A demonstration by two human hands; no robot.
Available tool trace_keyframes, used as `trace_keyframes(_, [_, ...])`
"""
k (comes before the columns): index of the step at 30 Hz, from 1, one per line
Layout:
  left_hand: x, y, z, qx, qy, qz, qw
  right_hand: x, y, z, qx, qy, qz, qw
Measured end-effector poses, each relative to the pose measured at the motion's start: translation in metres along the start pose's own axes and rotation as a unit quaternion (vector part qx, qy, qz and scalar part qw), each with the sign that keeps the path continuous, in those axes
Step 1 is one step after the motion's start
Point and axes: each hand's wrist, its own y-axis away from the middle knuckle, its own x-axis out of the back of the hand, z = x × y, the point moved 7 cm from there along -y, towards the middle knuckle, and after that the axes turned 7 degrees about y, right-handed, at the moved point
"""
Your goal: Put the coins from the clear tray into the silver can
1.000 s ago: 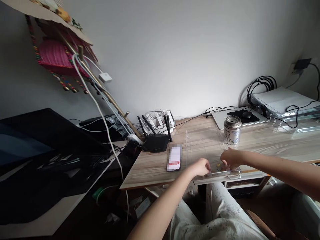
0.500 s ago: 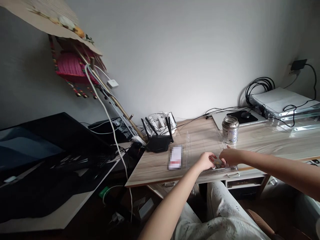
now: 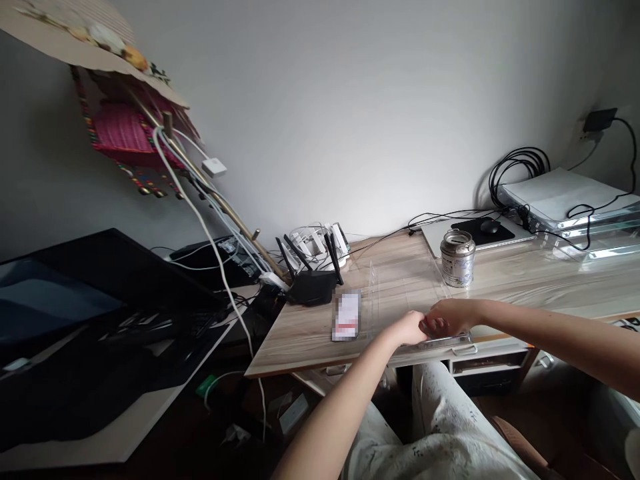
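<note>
My left hand (image 3: 411, 327) and my right hand (image 3: 446, 317) meet over the front part of a clear plastic tray (image 3: 405, 293) near the desk's front edge. The fingers of both are curled together, and what they hold, if anything, is hidden. A silver tin (image 3: 457, 260) stands upright just behind my right hand. Left of the tray lies a phone-like flat object (image 3: 347, 316), its surface pixelated.
A black router (image 3: 313, 287) with raised antennas stands at the desk's back left. Further right are a mouse (image 3: 489, 227) on a black pad and stacked clear trays (image 3: 575, 233). A white cable (image 3: 220, 267) hangs at the left, beside an open laptop (image 3: 110, 287).
My right hand has moved left and now touches my left hand. The small item seen between the fingers before is now covered. The camera view has shifted slightly.
</note>
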Motion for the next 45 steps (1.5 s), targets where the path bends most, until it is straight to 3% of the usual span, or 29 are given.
trace_keyframes(5, [-0.007,0.003,-0.009,0.092,0.045,-0.050,0.993,-0.004,-0.004,0.003,0.008,0.032,-0.058,0.998])
trace_keyframes(8, [-0.006,0.001,-0.006,0.095,0.024,-0.053,0.994,-0.006,-0.001,0.006,-0.016,0.043,-0.085,0.995])
trace_keyframes(15, [-0.009,-0.002,-0.005,0.114,0.021,-0.052,0.992,0.001,0.004,0.002,-0.054,0.103,-0.081,0.990])
trace_keyframes(20, [-0.009,-0.002,0.002,0.105,0.001,-0.048,0.993,0.005,0.000,-0.001,-0.081,0.165,-0.077,0.980])
trace_keyframes(30, [-0.002,0.000,0.015,0.078,-0.004,-0.046,0.996,-0.002,-0.005,-0.001,-0.046,0.149,-0.171,0.973])
trace_keyframes(35, [-0.008,-0.004,0.009,0.068,0.111,-0.038,0.991,-0.012,-0.010,-0.002,-0.001,0.139,-0.211,0.968])
trace_keyframes(37, [-0.008,-0.006,0.003,0.068,0.196,-0.003,0.978,-0.011,-0.010,0.000,0.004,0.127,-0.193,0.973])
trace_keyframes(40, [-0.003,-0.006,-0.007,0.067,0.321,0.056,0.943,0.008,-0.011,0.013,-0.060,0.079,-0.104,0.990])
trace_keyframes(43, [0.004,-0.005,-0.020,0.079,0.524,0.126,0.839,0.044,-0.011,0.021,-0.097,-0.020,0.028,0.995])
trace_keyframes(45, [0.006,-0.005,-0.024,0.087,0.613,0.142,0.772,0.066,-0.015,0.019,-0.095,-0.081,0.094,0.988])
